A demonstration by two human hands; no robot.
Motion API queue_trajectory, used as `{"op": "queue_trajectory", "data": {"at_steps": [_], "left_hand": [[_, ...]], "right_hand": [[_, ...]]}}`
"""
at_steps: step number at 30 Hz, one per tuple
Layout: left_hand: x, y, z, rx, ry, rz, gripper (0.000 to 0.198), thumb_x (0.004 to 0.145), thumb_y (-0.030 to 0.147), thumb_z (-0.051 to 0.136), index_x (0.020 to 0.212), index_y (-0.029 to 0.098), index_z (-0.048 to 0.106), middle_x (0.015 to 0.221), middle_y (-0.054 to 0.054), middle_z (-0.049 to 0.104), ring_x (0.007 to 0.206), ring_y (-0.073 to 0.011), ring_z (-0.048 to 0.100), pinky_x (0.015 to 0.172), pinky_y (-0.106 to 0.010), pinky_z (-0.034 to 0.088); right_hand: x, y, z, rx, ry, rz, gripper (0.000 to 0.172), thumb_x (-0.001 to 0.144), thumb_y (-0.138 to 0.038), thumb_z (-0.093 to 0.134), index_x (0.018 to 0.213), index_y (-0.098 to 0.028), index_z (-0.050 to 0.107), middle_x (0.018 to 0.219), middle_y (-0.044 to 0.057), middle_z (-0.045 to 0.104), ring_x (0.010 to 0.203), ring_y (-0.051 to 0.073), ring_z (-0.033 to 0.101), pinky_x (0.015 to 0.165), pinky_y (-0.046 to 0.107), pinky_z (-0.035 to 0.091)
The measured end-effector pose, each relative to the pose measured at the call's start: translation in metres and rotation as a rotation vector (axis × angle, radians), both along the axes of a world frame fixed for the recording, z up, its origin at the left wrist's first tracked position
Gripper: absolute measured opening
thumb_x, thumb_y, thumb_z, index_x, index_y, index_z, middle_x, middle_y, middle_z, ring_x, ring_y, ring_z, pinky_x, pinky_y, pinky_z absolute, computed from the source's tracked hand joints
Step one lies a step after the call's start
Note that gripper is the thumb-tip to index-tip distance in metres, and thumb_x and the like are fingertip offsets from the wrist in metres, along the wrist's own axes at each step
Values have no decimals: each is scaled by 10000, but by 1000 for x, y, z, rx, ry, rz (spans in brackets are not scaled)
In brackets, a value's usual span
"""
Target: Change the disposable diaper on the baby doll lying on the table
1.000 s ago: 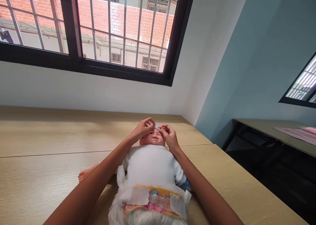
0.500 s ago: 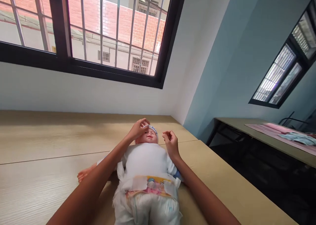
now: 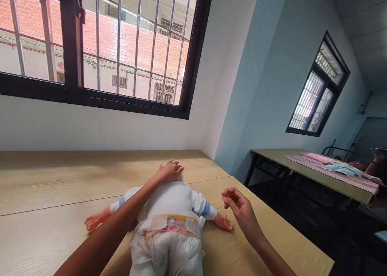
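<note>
A baby doll [image 3: 171, 199] lies on its back on the wooden table, wearing a white top with blue cuffs and a diaper [image 3: 175, 227] with a colourful printed waistband. My left hand [image 3: 169, 172] rests over the doll's face and head, fingers stretched out flat; most of the face is hidden under it. Part of a white headband or cap shows beside the fingers. My right hand [image 3: 238, 205] is held in the air to the right, just beyond the doll's small hand [image 3: 224, 221]. Its fingers are curled toward the thumb, with nothing visible in them.
The wooden table [image 3: 45, 187] runs back to a white wall below a barred window [image 3: 130, 46]. At right, past a gap, another table [image 3: 272, 157] carries a pink cloth and pale blue fabric. A person's arm [image 3: 377, 163] shows at the far right.
My left hand has flattened over the doll's face. My right hand has moved away from the head, to the right and nearer to me. The view has shifted to the right.
</note>
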State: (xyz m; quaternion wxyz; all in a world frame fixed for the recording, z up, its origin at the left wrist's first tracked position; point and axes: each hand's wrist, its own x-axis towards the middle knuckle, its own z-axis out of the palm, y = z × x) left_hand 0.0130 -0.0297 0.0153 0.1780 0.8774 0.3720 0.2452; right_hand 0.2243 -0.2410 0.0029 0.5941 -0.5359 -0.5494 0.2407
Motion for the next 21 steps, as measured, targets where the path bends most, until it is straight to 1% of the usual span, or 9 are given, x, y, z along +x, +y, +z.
{"op": "queue_trajectory", "data": {"at_steps": [2,4,6,9,11,13,16,19,21], "left_hand": [[0,3,4,-54,-17,-19,425,908,518,482,1080,161,635,1232,-106,607,1178,-240,535,1052,-493,367],[-6,3,12,-108,-59,-32,472,915,551,447,1082,153,637,1196,-95,630,1121,-233,575,1022,-459,406],[-18,0,20,-139,-120,-28,537,944,569,335,1153,162,617,1270,-102,596,1174,-231,550,1032,-440,401],[-45,-12,28,-145,-213,41,603,965,565,178,1275,203,547,1417,-69,476,1317,-238,420,1086,-411,343],[-60,-21,29,-155,-236,106,574,960,567,246,1298,190,516,1426,-82,456,1308,-257,422,1081,-440,349],[-68,-27,29,-182,-222,151,501,942,524,401,1275,167,515,1363,-111,497,1218,-259,500,1026,-475,407],[-62,-28,26,-230,-169,161,395,908,424,541,1185,143,555,1206,-87,572,1059,-243,578,908,-445,499],[-41,-19,24,-258,-110,135,319,909,383,553,1102,130,585,1082,-63,609,940,-201,609,810,-378,539],[-28,-11,24,-264,-77,126,282,906,369,562,1031,119,604,996,-45,625,864,-176,617,756,-341,545]], "right_hand": [[-3,-7,-5,-49,1,49,214,780,-389,635,806,-188,566,736,-10,513,626,116,496,617,239,441],[-11,-8,-15,-93,16,83,237,784,-417,609,825,-190,553,725,-9,517,624,120,503,616,245,447],[-23,-4,-28,-151,21,113,278,769,-453,579,845,-188,544,753,6,544,629,128,517,620,261,458],[-41,4,-48,-227,-13,178,302,751,-464,563,833,-174,566,754,21,579,608,135,519,585,263,445],[-50,8,-58,-253,-50,218,266,765,-435,551,796,-172,577,675,-1,558,575,132,488,548,248,409],[-55,9,-64,-255,-96,242,221,777,-389,537,772,-173,579,648,-9,553,582,138,484,555,247,401],[-60,8,-68,-222,-166,235,171,790,-311,499,806,-168,593,722,24,620,667,174,548,642,280,448],[-64,4,-71,-176,-253,192,188,792,-220,454,865,-153,614,856,89,677,770,218,603,737,320,469],[-66,2,-73,-148,-317,169,199,788,-183,441,864,-150,622,898,114,688,806,232,618,778,331,467]]}}
